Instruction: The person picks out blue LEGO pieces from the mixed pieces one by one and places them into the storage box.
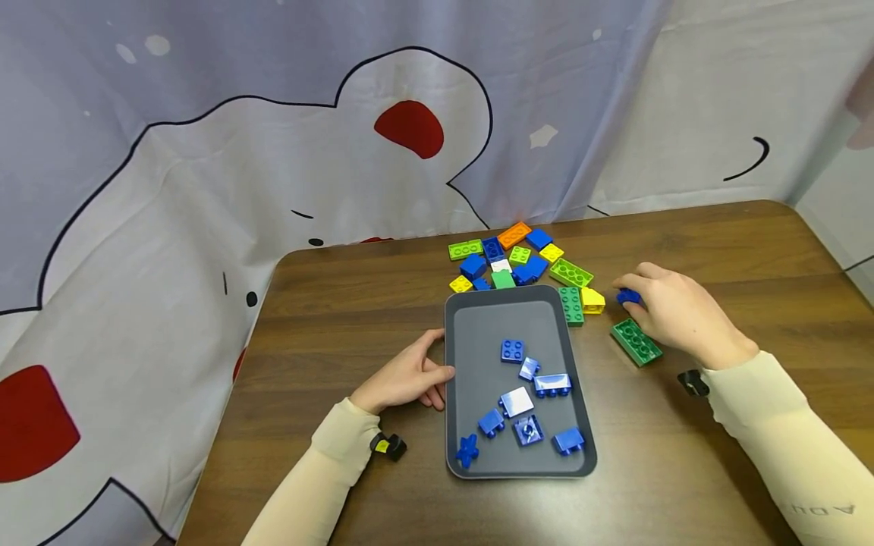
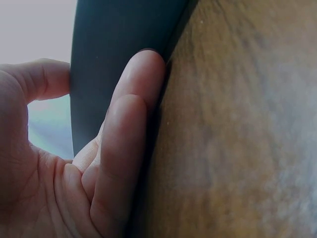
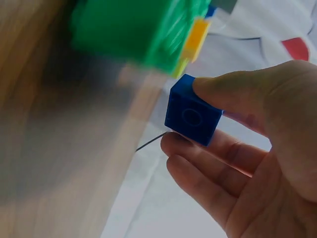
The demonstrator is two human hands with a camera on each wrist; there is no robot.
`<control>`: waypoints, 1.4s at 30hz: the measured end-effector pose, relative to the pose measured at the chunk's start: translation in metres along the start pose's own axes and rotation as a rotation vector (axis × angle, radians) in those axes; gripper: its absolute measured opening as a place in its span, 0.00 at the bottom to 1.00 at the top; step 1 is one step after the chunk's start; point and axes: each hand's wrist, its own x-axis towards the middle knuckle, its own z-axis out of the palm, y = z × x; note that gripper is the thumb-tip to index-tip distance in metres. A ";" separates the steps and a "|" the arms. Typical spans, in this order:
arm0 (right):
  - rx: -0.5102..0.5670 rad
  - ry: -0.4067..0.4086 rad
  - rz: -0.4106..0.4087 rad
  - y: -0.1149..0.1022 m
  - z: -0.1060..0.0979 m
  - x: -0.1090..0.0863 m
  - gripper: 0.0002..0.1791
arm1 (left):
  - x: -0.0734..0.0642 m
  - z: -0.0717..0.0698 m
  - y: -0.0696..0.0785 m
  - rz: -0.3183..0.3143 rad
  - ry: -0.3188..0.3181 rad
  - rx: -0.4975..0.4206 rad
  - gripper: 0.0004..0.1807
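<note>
My right hand (image 1: 679, 315) pinches a small blue toy brick (image 1: 627, 296) between thumb and fingers, right of the tray. In the right wrist view the blue brick (image 3: 193, 111) shows its hollow underside, and the other fingers lie loosely below it. Beside that hand a green brick (image 1: 636, 342) lies with its hollow side up. My left hand (image 1: 410, 373) holds the left edge of a grey tray (image 1: 478, 322), thumb at the rim and fingers against the outer side (image 2: 86, 84). Several blue bricks, such as a four-stud one (image 1: 512, 351), and a blue star-shaped piece (image 1: 467, 451) lie in the tray.
Behind the tray is a loose pile of bricks: blue (image 1: 473, 266), orange (image 1: 514, 234), light green (image 1: 571, 273), yellow (image 1: 460, 283) and white. A dark green brick (image 1: 570, 306) and a yellow one (image 1: 592, 301) lie against the tray's far right corner. A printed curtain (image 1: 273, 167) hangs behind the wooden table (image 1: 328, 303).
</note>
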 end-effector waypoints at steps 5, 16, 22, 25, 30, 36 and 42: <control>0.048 0.082 -0.072 -0.023 0.000 -0.003 0.19 | -0.001 -0.001 0.000 -0.004 0.000 -0.004 0.44; 0.154 0.046 -0.199 -0.073 0.001 -0.011 0.18 | 0.001 -0.001 0.000 0.009 -0.002 -0.001 0.43; 0.227 0.033 -0.316 -0.095 0.007 -0.021 0.18 | 0.001 -0.001 0.000 0.016 -0.004 0.000 0.43; 0.269 0.001 -0.368 -0.105 0.009 -0.027 0.19 | 0.001 -0.002 -0.002 0.013 -0.004 -0.001 0.43; 0.297 -0.068 -0.434 -0.118 0.008 -0.038 0.24 | 0.001 -0.001 -0.002 0.012 -0.001 0.001 0.43; 0.230 -0.124 -0.452 -0.122 0.010 -0.050 0.47 | -0.001 0.000 0.000 0.009 0.007 -0.001 0.43; 0.253 -0.154 -0.387 -0.116 0.010 -0.051 0.46 | -0.001 0.000 0.001 0.013 0.005 -0.001 0.43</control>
